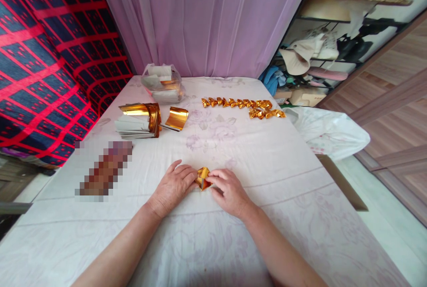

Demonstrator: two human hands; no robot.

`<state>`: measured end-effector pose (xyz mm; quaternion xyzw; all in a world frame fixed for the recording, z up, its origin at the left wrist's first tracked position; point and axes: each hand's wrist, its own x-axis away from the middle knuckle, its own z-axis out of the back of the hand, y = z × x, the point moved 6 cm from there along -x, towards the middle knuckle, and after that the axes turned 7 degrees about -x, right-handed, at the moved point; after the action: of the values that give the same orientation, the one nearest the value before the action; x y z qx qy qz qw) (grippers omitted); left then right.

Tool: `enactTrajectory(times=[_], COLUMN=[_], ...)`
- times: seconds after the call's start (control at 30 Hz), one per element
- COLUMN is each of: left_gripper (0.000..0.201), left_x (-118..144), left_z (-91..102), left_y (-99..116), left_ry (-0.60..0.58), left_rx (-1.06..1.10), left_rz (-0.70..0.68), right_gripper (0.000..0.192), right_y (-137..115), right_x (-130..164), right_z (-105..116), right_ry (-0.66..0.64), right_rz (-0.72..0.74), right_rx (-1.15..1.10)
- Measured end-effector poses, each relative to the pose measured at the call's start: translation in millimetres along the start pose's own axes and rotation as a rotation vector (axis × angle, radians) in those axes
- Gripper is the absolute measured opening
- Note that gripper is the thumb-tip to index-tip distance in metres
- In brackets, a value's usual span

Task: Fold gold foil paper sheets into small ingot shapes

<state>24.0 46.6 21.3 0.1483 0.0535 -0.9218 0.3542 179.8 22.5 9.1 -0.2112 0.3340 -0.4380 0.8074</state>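
Between my two hands, near the middle of the table, is a small folded piece of gold foil paper (pixel 202 179). My left hand (pixel 176 185) lies on the cloth with its fingertips closed on the paper's left edge. On the other side, my right hand (pixel 230 189) pinches the right part with thumb and fingers. A grey strip shows on the paper's front. Beyond my left hand stands a stack of gold foil sheets (pixel 140 122) with pale backs, and a loose curled gold sheet (pixel 177 118) is beside it. Folded gold pieces (pixel 233 103) form a row at the back right, with a shorter row (pixel 267 113) in front.
A clear plastic bag (pixel 163 85) of sheets sits at the table's back left. A pixelated reddish object (pixel 105 169) lies on the left. The flowered tablecloth (pixel 213 242) covers the table. Right of it are a white plastic bag (pixel 333 131) and a shelf with shoes (pixel 327 47).
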Motion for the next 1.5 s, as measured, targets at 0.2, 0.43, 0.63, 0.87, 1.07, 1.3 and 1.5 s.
enactTrajectory(times=[0.2, 0.43, 0.63, 0.87, 1.07, 1.3, 1.5], left_gripper=[0.025, 0.023, 0.026, 0.017, 0.018, 0.015, 0.020], left_x=[-1, -1, 1, -2, -3, -10, -12], left_z=[-1.3, -1.9, -2.3, -2.6, -5.9, -4.2, -2.0], left_y=[0, -3, -6, -3, -7, -8, -10], left_ry=[-0.002, -0.072, -0.082, -0.041, -0.058, -0.164, -0.159], left_rx=[0.024, 0.083, 0.165, 0.154, 0.222, 0.212, 0.160], left_rz=[0.003, 0.027, 0.061, 0.139, 0.267, 0.382, 0.402], right_gripper=[0.028, 0.019, 0.021, 0.018, 0.017, 0.017, 0.021], right_y=[-4, -11, -9, -8, -1, 3, 6], right_x=[-1, -1, 0, 1, 2, -1, -1], right_z=[-1, -5, -1, 1, 4, 5, 6], right_ry=[0.002, -0.004, 0.050, 0.089, 0.143, 0.169, 0.206], right_rz=[0.010, 0.055, 0.041, 0.019, -0.088, -0.157, -0.167], right_rx=[0.079, 0.258, 0.217, 0.214, 0.274, 0.316, 0.303])
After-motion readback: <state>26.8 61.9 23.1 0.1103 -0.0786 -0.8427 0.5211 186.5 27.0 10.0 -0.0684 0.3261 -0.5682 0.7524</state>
